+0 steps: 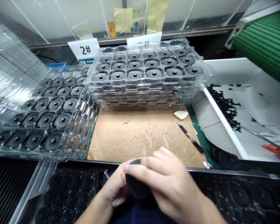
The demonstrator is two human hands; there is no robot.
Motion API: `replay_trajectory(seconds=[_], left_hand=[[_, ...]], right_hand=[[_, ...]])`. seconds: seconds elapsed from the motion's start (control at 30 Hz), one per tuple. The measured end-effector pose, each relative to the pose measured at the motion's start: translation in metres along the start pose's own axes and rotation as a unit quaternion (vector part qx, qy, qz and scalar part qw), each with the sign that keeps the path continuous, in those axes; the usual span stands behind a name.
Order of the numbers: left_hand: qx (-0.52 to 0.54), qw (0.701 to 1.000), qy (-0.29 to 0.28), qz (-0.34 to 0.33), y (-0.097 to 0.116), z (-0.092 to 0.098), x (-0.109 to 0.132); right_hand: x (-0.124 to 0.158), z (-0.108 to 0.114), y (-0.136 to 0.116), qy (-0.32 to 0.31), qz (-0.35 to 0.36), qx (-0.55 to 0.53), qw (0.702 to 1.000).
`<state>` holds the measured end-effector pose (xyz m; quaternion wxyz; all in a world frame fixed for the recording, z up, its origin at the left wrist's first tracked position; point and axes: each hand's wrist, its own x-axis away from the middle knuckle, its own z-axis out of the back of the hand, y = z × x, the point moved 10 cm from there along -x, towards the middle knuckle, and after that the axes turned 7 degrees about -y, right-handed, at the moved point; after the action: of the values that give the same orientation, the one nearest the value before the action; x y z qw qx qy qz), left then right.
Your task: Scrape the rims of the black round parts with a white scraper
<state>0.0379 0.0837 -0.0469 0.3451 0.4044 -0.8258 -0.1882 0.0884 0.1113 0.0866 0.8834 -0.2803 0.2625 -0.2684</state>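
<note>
I see the left hand [116,183] and right hand [171,177] grasping a black disc [137,186] near the front edge of the cardboard [130,133]. Caution: loosened fingers could drop it.

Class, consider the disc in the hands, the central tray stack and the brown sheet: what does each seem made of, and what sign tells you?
Held disc: perhaps rubber or plastic, matte; it is dark with little shine.
Tray stack: likely thin clear plastic, glossy; edges glint and brown shows through.
Brown sheet: apparently cardboard, dull; its surface is scuffed.
</note>
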Motion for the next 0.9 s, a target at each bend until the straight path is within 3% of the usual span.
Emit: replay_trajectory(seconds=[0.07, 0.13, 0.2, 0.3, 0.37, 0.43, 0.53, 0.6, 0.73, 0.9], left_hand=[[0.001, 1.000, 0.009, -0.010, 0.001, 0.005, 0.000], [0.014, 0.998, 0.040, -0.036, 0.006, 0.017, 0.001], [0.046, 0.996, 0.049, -0.055, 0.009, 0.025, 0.001], [0.096, 0.993, 0.024, -0.063, 0.012, 0.025, -0.001], [0.108, 0.992, 0.012, -0.064, 0.013, 0.021, -0.003], [0.106, 0.992, 0.004, -0.063, 0.012, 0.015, -0.005], [0.086, 0.994, 0.006, -0.071, 0.013, 0.011, -0.006], [0.068, 0.995, 0.032, -0.069, 0.012, 0.016, -0.005], [0.060, 0.992, 0.094, -0.058, 0.008, 0.029, -0.003], [0.103, 0.989, 0.080, -0.072, 0.008, 0.023, -0.010]], right_hand=[[0.001, 0.004, -0.003, 0.047, 0.032, -0.030, 0.998], [0.007, 0.005, 0.013, 0.059, -0.029, -0.055, 0.996], [0.021, -0.003, 0.035, 0.005, -0.121, -0.093, 0.988], [0.044, -0.013, 0.046, -0.074, -0.162, -0.180, 0.967], [0.054, -0.005, 0.049, -0.043, -0.178, -0.190, 0.965], [0.057, 0.013, 0.052, 0.049, -0.199, -0.155, 0.966], [0.041, 0.030, 0.032, 0.147, -0.115, -0.080, 0.979], [0.025, 0.025, 0.019, 0.130, -0.047, -0.048, 0.989], [0.012, 0.006, 0.030, 0.029, -0.100, -0.012, 0.994], [0.021, 0.019, 0.029, 0.135, -0.074, -0.094, 0.984]])
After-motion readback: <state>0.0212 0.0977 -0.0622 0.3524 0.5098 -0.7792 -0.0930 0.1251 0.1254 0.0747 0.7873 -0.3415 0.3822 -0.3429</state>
